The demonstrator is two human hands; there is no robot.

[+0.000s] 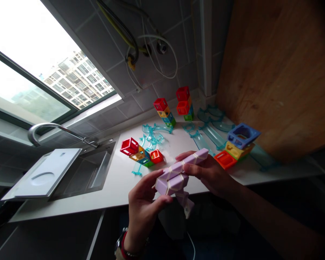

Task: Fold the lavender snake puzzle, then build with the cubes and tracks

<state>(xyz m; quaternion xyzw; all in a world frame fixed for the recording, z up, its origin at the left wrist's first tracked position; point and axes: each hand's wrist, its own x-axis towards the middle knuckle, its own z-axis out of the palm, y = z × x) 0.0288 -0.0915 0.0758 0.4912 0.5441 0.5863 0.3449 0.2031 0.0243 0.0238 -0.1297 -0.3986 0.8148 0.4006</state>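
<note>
A lilac snake puzzle [176, 175] of wedge-shaped segments with pale edges is held over the front edge of the counter. My left hand [146, 200] grips its left end between thumb and fingers. Farther along, my right hand [206, 171] pinches the straight upper stretch, which points up to the right. A folded part hangs below, with its tail end pointing down. Just beyond my left hand are stacked red, yellow, blue and green cube frames [138, 153]. Near my right wrist stand a blue ring block [243, 135] and a red block [224, 159].
More coloured cube towers [165, 112] stand towards the tiled wall. Clear teal track pieces [212, 135] lie across the white counter [119, 187]. On the left are a sink [97, 173], a tap [56, 126] and a white board [43, 173]. A wooden panel [281, 72] rises at right.
</note>
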